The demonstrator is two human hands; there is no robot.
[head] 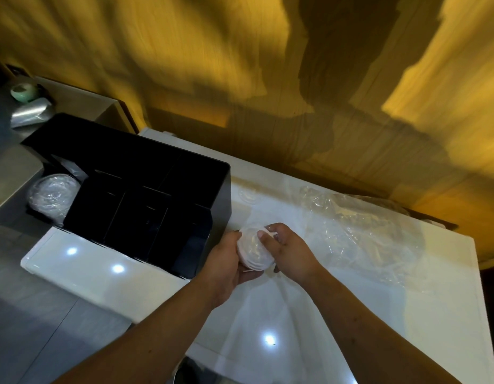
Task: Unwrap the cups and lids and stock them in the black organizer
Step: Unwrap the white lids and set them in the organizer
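A stack of clear plastic lids point(254, 252) sits between both hands, just right of the black organizer point(162, 173). My left hand point(226, 261) cups the stack from the left and below. My right hand point(287, 250) grips it from the right, thumb lying across the top lid. The organizer's several compartments look dark, and I cannot tell what is inside them. A wrapped bundle of lids point(53, 198) lies at the organizer's left end. Loose clear wrapping point(370, 231) is heaped on the white table point(295, 314) to the right.
A green tape roll point(24, 91) and a silvery bag point(32, 113) lie on the grey counter at far left. A yellow wood wall stands behind the table. The table's right edge drops off near a dark gap.
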